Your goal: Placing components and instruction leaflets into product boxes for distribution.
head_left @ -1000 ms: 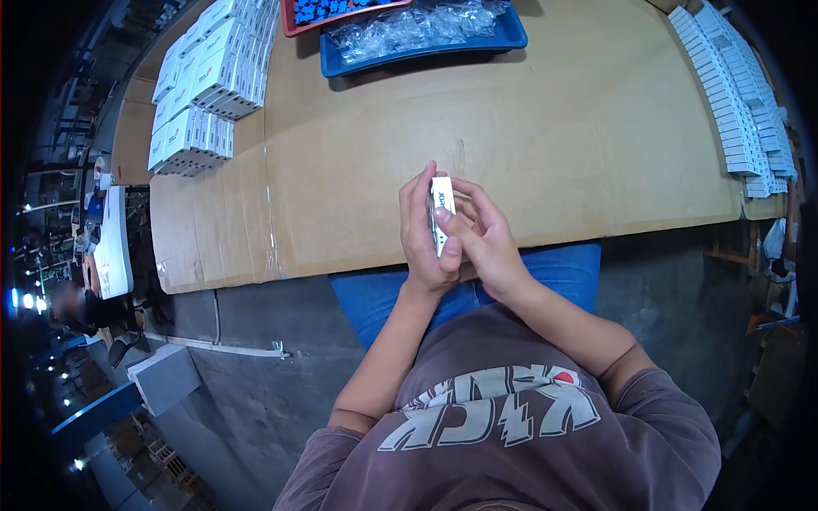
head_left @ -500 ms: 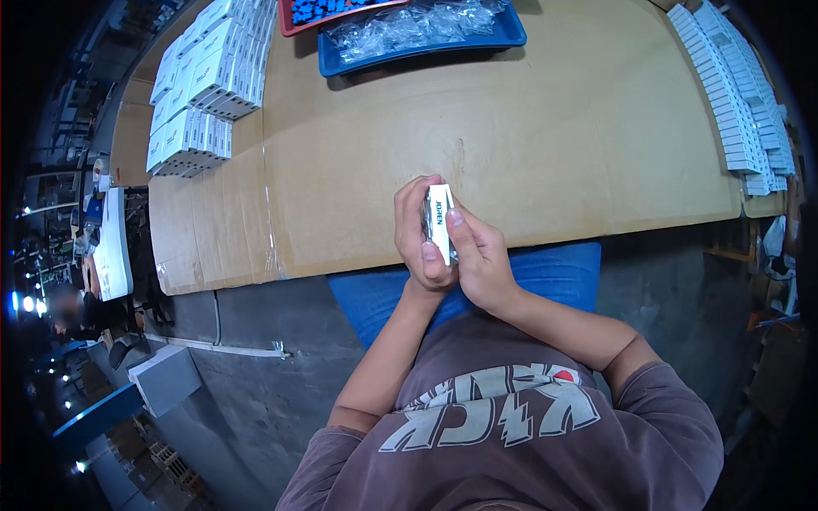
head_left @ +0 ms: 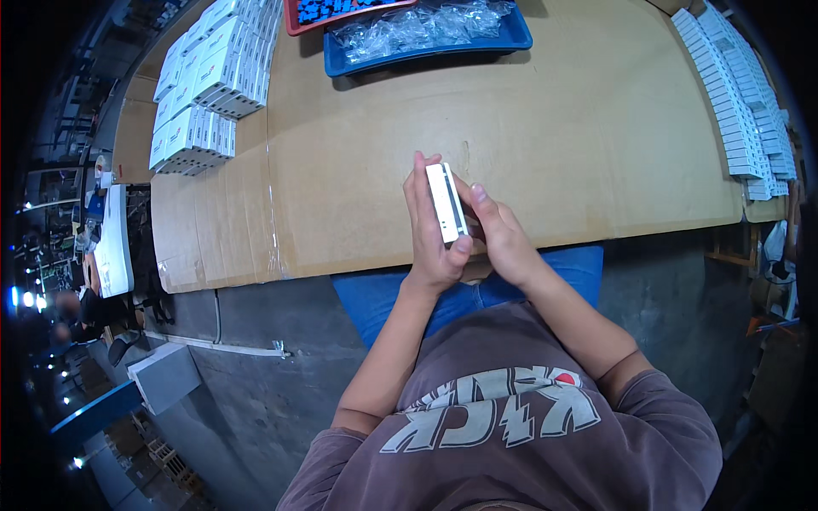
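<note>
A small flat white box [head_left: 444, 204] stands on its narrow edge over the table's front edge, with a dark strip running along its right side. My left hand [head_left: 433, 260] grips it, the fingers along its left face and the thumb at its near end. Close by on the right is my right hand [head_left: 509, 245], its thumb raised away from the box. The other fingers of that hand reach in beside the box and are partly hidden, so whether they touch it is unclear.
Stacks of white boxes [head_left: 217, 72] stand on the cardboard-covered table [head_left: 383, 128] at the far left. More white boxes [head_left: 724, 98] line the right side. At the back are a blue tray [head_left: 434, 61] of clear plastic bags and a red tray [head_left: 294, 25] of small blue parts.
The box has turned over in my hands, so its printed narrow side no longer faces up. My right thumb has come off the box, and my right hand has shifted slightly to the right.
</note>
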Available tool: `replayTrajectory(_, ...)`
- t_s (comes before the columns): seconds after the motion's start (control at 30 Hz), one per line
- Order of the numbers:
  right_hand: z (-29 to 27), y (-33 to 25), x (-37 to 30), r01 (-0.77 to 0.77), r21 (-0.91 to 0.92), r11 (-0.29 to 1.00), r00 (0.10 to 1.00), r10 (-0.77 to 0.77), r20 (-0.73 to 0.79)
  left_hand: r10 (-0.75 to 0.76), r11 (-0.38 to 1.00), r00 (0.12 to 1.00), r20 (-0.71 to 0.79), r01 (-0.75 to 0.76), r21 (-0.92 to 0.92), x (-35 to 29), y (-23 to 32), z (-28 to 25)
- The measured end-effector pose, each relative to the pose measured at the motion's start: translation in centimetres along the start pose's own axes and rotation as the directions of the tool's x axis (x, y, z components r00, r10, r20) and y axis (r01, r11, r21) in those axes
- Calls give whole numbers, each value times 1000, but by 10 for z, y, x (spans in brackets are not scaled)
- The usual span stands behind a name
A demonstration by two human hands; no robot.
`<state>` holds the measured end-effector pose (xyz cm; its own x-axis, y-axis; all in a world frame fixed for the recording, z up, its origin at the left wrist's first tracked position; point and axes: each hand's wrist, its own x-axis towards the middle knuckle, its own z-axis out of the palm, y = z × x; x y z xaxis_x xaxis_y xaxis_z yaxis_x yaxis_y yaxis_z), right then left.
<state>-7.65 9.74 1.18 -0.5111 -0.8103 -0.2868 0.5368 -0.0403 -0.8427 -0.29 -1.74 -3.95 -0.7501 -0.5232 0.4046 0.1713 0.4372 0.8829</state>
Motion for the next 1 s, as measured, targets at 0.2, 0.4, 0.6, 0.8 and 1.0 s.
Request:
replayTrajectory(0.2, -33, 1, 0, 245, -531, 811, 969, -185, 164, -396, 818, 917, -58, 323, -475, -1, 8, 3)
replayTrajectory(0.4, -37, -3, 9, 517, -770, 374, 798, -536, 275, -607, 397, 718, 340, 645, -653, 1, 30, -6)
replayTrajectory(0.6, -35, -12, 18, 651, -752, 100, 651, -583, 486, -620, 224, 665, 416, 659, -718, 1, 63, -4)
replayTrajectory(0.8, -32, 3, 26, 719, -689, 91, 530, -714, 458, -595, 236, 678, 432, 661, -713, 3, 58, -10)
replayTrajectory(1.0, -34, 16, 28, 700, -688, 188, 599, -679, 424, -619, 194, 644, 449, 679, -708, -2, 45, -11)
